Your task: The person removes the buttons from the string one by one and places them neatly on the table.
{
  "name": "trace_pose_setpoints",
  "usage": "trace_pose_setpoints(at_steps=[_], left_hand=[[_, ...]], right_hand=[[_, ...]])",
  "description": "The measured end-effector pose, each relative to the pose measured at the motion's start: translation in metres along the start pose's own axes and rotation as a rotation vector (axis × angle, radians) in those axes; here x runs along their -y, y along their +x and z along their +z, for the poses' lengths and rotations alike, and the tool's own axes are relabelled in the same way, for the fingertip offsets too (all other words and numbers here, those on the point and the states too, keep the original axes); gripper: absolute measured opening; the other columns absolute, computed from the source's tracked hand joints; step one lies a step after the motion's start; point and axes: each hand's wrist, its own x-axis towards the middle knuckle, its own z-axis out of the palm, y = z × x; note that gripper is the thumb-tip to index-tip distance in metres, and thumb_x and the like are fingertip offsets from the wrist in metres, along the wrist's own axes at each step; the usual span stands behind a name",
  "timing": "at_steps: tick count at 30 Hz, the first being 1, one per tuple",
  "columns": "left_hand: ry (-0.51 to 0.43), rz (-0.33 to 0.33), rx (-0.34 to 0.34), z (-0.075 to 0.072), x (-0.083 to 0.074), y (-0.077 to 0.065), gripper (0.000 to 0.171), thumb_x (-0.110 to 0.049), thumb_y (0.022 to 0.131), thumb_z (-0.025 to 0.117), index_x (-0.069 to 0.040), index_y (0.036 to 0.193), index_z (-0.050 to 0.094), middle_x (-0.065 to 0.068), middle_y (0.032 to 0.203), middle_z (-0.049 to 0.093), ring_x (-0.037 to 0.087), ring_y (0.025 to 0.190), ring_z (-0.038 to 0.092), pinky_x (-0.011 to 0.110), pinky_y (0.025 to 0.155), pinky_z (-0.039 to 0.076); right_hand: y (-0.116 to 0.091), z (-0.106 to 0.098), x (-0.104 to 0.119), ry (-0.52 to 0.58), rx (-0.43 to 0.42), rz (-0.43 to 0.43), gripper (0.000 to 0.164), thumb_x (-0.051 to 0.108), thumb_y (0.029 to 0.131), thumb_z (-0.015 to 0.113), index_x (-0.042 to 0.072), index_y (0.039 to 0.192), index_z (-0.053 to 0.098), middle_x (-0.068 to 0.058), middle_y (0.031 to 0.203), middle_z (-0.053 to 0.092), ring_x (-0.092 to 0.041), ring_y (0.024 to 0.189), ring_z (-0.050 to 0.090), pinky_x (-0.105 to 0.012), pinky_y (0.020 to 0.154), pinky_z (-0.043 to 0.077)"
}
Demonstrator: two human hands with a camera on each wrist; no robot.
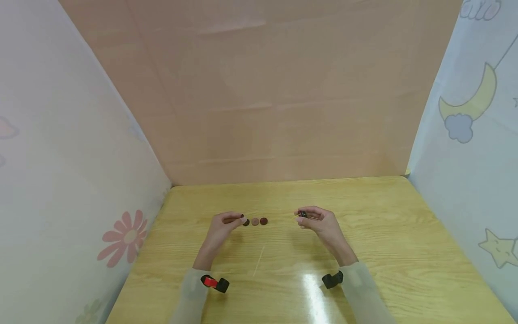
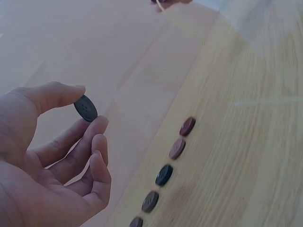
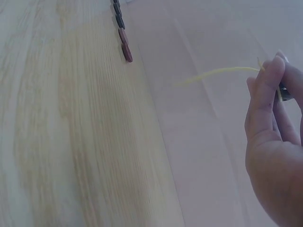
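My left hand (image 1: 218,231) pinches a dark four-hole button (image 2: 85,108) between thumb and index finger, held on edge above the table. The right hand (image 1: 325,227) holds a thin yellow string (image 3: 218,71), whose loose end sticks out toward the left. At those right fingertips are dark buttons (image 1: 303,214), partly hidden by the fingers; whether the string runs through them I cannot tell. Between the hands several buttons lie in a row: a dark red button (image 2: 188,126) nearest the right hand, then a pink button (image 2: 177,148), a black button (image 2: 164,175) and a dark brown button (image 2: 150,202).
The wood-grain table (image 1: 364,234) spreads around both hands. A thin pale line (image 1: 259,261) shows on its surface nearer the body. A tan sheet (image 1: 283,112) stands upright behind the table, and patterned white walls (image 1: 457,180) close in both sides.
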Motion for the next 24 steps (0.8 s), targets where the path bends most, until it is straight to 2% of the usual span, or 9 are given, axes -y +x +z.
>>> trace_pose_setpoints(at_steps=[6,11,18,21,24], left_hand=[[0.052,-0.009,-0.060,-0.014,0.010,-0.001,0.038,-0.028,0.092,0.083,-0.004,0.121,0.076,0.008,0.124,0.073,0.022,0.109,0.071,0.049,0.109,0.052],[0.116,-0.008,-0.106,-0.023,0.013,-0.001,0.034,-0.029,0.093,0.082,-0.007,0.119,0.078,0.009,0.120,0.075,0.021,0.107,0.071,0.042,0.099,0.056],[0.264,0.059,-0.201,-0.035,0.018,0.000,0.027,-0.024,0.092,0.082,-0.007,0.113,0.079,0.011,0.107,0.078,0.020,0.098,0.072,0.031,0.084,0.061],[0.302,0.063,-0.226,-0.039,0.022,0.001,0.026,-0.023,0.092,0.082,-0.007,0.112,0.079,0.011,0.104,0.078,0.019,0.095,0.072,0.029,0.081,0.060],[0.329,0.081,-0.248,-0.043,0.026,0.002,0.026,-0.021,0.092,0.081,-0.004,0.112,0.078,0.013,0.103,0.077,0.020,0.094,0.071,0.029,0.081,0.058]], right_hand=[[0.000,-0.001,-0.002,0.005,-0.002,-0.013,0.049,0.020,0.094,0.081,-0.004,0.134,0.064,-0.009,0.127,0.076,-0.018,0.108,0.076,-0.043,0.094,0.063],[0.000,-0.002,0.000,0.024,0.006,-0.024,0.051,0.018,0.095,0.080,-0.007,0.136,0.061,-0.002,0.122,0.078,-0.019,0.108,0.076,-0.038,0.092,0.064],[-0.001,-0.003,-0.001,0.035,0.010,-0.011,0.054,0.018,0.095,0.080,-0.008,0.138,0.060,-0.003,0.122,0.077,-0.016,0.107,0.076,-0.044,0.096,0.063],[-0.002,-0.003,-0.002,0.029,0.008,0.005,0.053,0.020,0.095,0.081,-0.006,0.137,0.061,0.000,0.121,0.077,-0.017,0.109,0.075,-0.042,0.096,0.063],[-0.002,-0.004,-0.002,0.026,0.002,0.002,0.053,0.021,0.094,0.081,-0.005,0.137,0.062,-0.004,0.123,0.077,-0.018,0.109,0.075,-0.042,0.097,0.062]])
